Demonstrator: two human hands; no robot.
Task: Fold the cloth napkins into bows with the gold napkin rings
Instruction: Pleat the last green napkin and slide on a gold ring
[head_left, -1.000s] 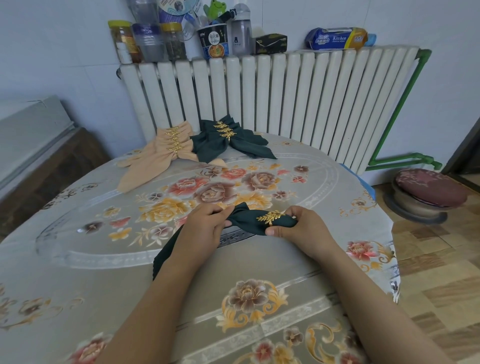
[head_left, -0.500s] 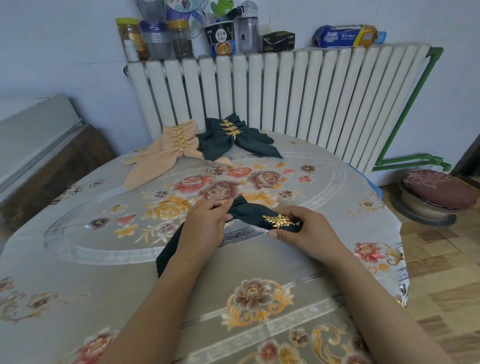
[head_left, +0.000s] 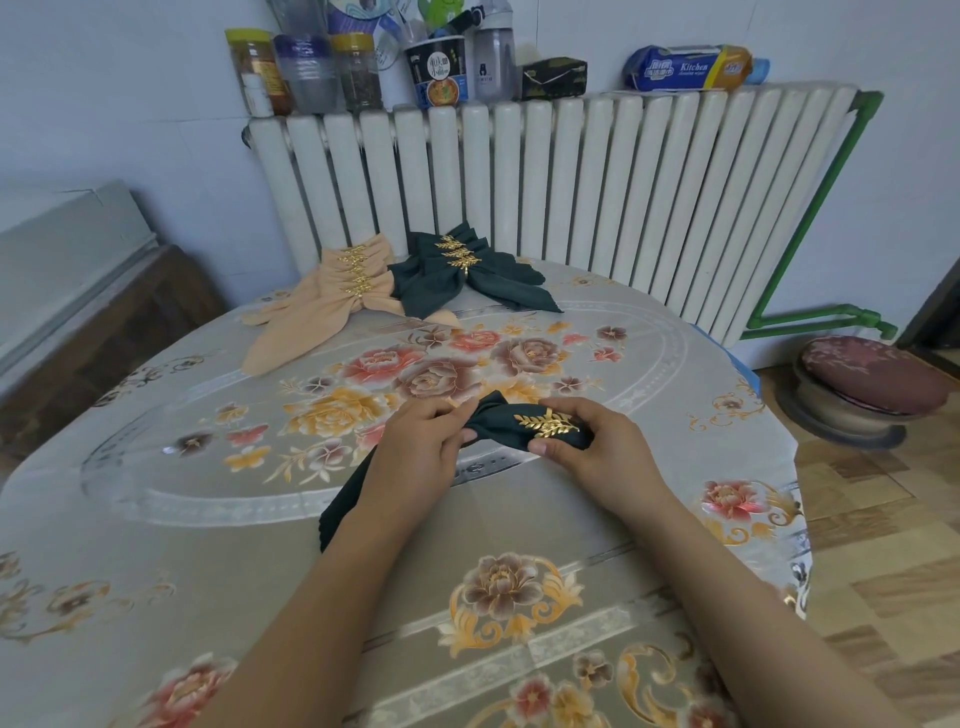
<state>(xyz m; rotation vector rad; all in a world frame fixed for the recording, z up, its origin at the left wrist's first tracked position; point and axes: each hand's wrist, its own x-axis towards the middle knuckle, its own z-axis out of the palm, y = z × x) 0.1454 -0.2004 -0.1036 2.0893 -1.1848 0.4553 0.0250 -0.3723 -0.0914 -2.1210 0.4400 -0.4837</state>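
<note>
A dark green napkin (head_left: 501, 422) lies across the middle of the flowered table (head_left: 234, 561), with a gold leaf napkin ring (head_left: 546, 424) around its right part. My right hand (head_left: 587, 447) grips the napkin at the ring, thumb under the gold leaf. My left hand (head_left: 421, 447) pinches the napkin's bunched fabric just left of the ring. The napkin's tail (head_left: 343, 512) runs down to the left under my left wrist.
At the table's far side lie a pile of beige napkin bows (head_left: 337, 299) and a pile of dark green bows (head_left: 462, 275), all with gold rings. Behind stands a white radiator (head_left: 571, 182) topped with jars and packets. A cushioned stool (head_left: 862, 384) stands at the right.
The ring has slid slightly further along the napkin as both hands keep their hold. The camera view has tilted down and moved a little closer.
</note>
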